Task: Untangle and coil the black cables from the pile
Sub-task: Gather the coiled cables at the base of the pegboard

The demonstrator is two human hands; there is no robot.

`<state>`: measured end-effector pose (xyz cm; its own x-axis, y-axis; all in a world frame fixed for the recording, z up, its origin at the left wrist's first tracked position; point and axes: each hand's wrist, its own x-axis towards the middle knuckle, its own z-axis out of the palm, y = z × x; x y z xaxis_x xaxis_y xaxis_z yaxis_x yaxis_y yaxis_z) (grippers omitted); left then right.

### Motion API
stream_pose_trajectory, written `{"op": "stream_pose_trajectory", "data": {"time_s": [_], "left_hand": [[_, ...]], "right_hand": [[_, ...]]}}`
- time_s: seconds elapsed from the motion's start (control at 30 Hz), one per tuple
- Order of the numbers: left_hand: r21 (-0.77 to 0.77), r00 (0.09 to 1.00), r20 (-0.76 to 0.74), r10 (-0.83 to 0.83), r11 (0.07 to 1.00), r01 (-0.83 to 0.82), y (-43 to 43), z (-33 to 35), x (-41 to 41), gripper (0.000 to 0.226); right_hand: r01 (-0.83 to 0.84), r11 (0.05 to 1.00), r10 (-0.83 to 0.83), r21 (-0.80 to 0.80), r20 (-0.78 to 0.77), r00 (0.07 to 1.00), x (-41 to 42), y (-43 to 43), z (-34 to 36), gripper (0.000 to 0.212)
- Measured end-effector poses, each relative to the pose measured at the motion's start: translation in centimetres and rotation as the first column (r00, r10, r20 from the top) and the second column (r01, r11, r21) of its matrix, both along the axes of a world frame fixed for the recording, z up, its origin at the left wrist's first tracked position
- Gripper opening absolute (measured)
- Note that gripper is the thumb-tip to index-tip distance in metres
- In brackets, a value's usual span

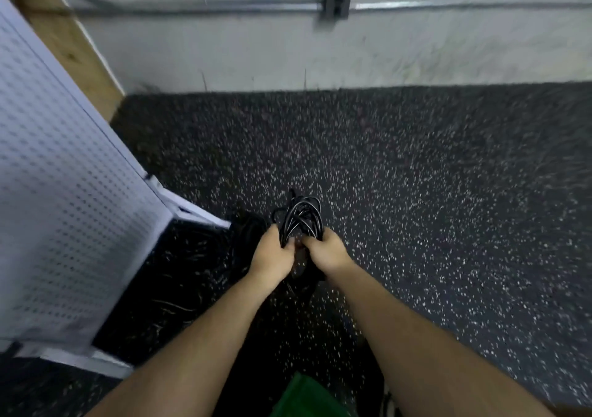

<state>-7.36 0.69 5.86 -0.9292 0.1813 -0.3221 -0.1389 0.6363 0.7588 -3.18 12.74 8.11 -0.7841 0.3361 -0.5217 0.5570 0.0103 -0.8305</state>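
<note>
A bundle of black cable [301, 218] loops up out of both my hands, held above the speckled floor in the middle of the view. My left hand [272, 255] grips its left side and my right hand [325, 250] grips its right side, knuckles close together. More black cable hangs down below my hands, partly hidden by my wrists. A dark pile of tangled cables [195, 256] lies on the floor to the left, under the white panel's edge. The picture is blurred by motion.
A white perforated panel [64, 208] leans at the left. The dark speckled rubber floor [448, 208] stretches right and ahead to a grey wall [384, 48] with a metal conduit and outlet box [334, 4]. Something green [304, 397] sits at the bottom edge.
</note>
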Motion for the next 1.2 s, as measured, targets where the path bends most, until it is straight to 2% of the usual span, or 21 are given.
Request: {"op": "stream_pose_trajectory", "data": {"time_s": [0.1, 0.17, 0.2, 0.27, 0.33, 0.37, 0.43, 0.53, 0.6, 0.67, 0.77, 0.83, 0.93, 1.07, 1.2], "left_hand": [[0.008, 0.975, -0.219, 0.029, 1.000, -0.028, -1.8, 7.9, 0.8, 0.023], [0.025, 0.944, -0.324, 0.067, 0.998, -0.062, -3.3, 13.2, 1.8, 0.030], [0.043, 0.915, -0.389, 0.109, 0.994, -0.100, -4.3, 15.8, 2.3, 0.041], [0.096, 0.814, -0.540, 0.211, 0.977, -0.190, -6.5, 20.5, 3.3, 0.081], [0.132, 0.760, -0.613, 0.218, 0.976, -0.173, -8.8, 24.6, 3.8, 0.117], [0.140, 0.760, -0.620, 0.195, 0.981, -0.137, -10.2, 27.1, 4.1, 0.125], [0.168, 0.790, -0.597, 0.137, 0.985, -0.044, -12.6, 31.3, 4.6, 0.116], [0.270, 0.832, -0.542, 0.115, 0.962, 0.043, -15.3, 37.2, 6.1, 0.059], [0.324, 0.849, -0.509, 0.142, 0.945, 0.036, -16.8, 40.3, 7.0, 0.038], [0.447, 0.871, -0.447, 0.204, 0.894, 0.020, -18.4, 42.5, 7.4, 0.041], [0.598, 0.888, -0.383, 0.253, 0.801, 0.030, -20.3, 45.3, 8.4, 0.036], [0.637, 0.879, -0.391, 0.272, 0.770, 0.045, -21.1, 46.9, 8.6, 0.031], [0.699, 0.872, -0.390, 0.295, 0.712, 0.071, -22.4, 49.4, 8.7, 0.044], [0.847, 0.925, -0.277, 0.259, 0.520, 0.108, -23.8, 52.2, 9.4, 0.037], [0.789, 0.829, -0.364, 0.425, 0.614, 0.032, -24.2, 53.7, 8.8, 0.033]], "right_hand": [[-0.051, 0.999, 0.050, -0.005, -0.130, 0.990, 0.4, -1.4, 7.5, 0.007], [-0.090, 0.996, 0.090, 0.008, -0.225, 0.970, 0.8, -2.3, 12.5, 0.016], [-0.118, 0.993, 0.120, 0.027, -0.272, 0.955, 1.0, -2.8, 15.1, 0.019], [-0.195, 0.978, 0.208, 0.072, -0.363, 0.908, 1.7, -4.1, 20.3, 0.016], [-0.271, 0.952, 0.307, 0.145, -0.423, 0.852, 2.1, -5.3, 24.9, 0.015], [-0.298, 0.932, 0.360, 0.204, -0.454, 0.815, 2.4, -6.2, 27.4, 0.016], [-0.317, 0.895, 0.437, 0.313, -0.479, 0.761, 2.9, -7.9, 31.4, 0.016], [-0.335, 0.870, 0.487, 0.362, -0.526, 0.697, 3.6, -10.5, 36.4, 0.016], [-0.312, 0.875, 0.480, 0.371, -0.577, 0.661, 3.8, -12.2, 39.1, 0.023], [-0.279, 0.872, 0.482, 0.403, -0.605, 0.634, 3.9, -13.7, 41.3, 0.027], [-0.271, 0.864, 0.496, 0.424, -0.629, 0.598, 3.8, -15.8, 44.4, 0.021], [-0.303, 0.866, 0.499, 0.397, -0.650, 0.573, 4.0, -17.1, 46.3, 0.018], [-0.328, 0.864, 0.502, 0.381, -0.697, 0.513, 4.1, -18.5, 48.5, 0.024], [-0.322, 0.878, 0.474, 0.356, -0.742, 0.473, 3.3, -19.4, 50.5, 0.017], [-0.311, 0.861, 0.506, 0.403, -0.746, 0.434, 2.4, -20.2, 51.4, 0.020]]}}
